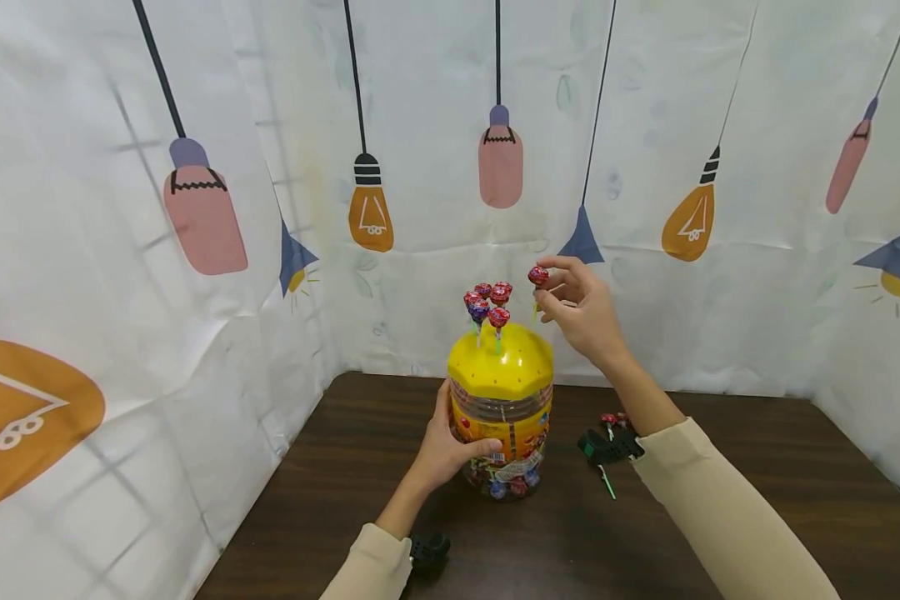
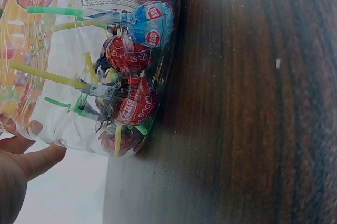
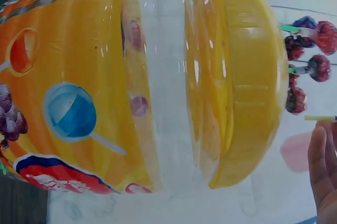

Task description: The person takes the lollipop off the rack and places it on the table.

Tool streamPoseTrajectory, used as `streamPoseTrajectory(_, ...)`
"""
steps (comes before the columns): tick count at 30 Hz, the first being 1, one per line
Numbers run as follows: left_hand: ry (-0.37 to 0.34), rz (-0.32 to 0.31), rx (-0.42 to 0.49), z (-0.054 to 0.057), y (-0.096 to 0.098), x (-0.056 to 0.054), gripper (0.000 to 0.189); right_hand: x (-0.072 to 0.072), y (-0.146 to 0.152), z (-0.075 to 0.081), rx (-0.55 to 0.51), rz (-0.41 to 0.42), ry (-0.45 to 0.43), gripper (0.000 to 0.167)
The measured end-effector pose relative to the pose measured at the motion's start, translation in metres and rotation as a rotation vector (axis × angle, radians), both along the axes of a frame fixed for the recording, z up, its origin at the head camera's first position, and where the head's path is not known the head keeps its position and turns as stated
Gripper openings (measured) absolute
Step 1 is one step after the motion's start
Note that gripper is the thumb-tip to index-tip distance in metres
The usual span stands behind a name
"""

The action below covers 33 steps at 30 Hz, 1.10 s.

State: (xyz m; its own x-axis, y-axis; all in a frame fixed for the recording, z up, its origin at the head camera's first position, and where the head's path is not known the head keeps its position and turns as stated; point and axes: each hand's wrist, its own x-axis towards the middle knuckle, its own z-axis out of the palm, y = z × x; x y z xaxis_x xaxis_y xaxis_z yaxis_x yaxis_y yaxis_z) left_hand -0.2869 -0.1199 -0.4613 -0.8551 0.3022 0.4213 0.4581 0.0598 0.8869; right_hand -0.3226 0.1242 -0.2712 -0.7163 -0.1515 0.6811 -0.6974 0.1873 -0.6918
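A clear candy jar with an orange printed wrapper and a yellow lid stands upright on the table. My left hand grips its left side, thumb across the front. Several wrapped lollipops stick up from the lid, sticks down. Up and to the right of the lid, my right hand pinches a red-wrapped lollipop, its yellow stick pointing down, apart from the lid. In the left wrist view, more lollipops lie inside the jar's bottom. The right wrist view shows the yellow stick beside the lid.
Red lollipops lie on the dark wooden table right of the jar, partly hidden by the black right wrist camera. A green stick shows below it. A printed white cloth hangs behind the table and along its sides.
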Motion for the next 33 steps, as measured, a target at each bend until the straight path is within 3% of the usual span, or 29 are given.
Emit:
streamPoseTrajectory(7, -0.016, 0.002, -0.006, 0.0, 0.0, 0.0, 0.104, 0.009, 0.013, -0.008, -0.029, 0.026, -0.017, 0.037)
streamPoseTrajectory(16, -0.003, 0.009, -0.009, -0.002, 0.0, -0.001, 0.104, 0.021, 0.038, -0.031, -0.049, 0.015, -0.077, 0.036)
streamPoseTrajectory(33, -0.014, 0.005, 0.004, 0.0, 0.001, -0.001, 0.103, 0.034, 0.092, -0.105, -0.004, -0.027, -0.25, 0.036)
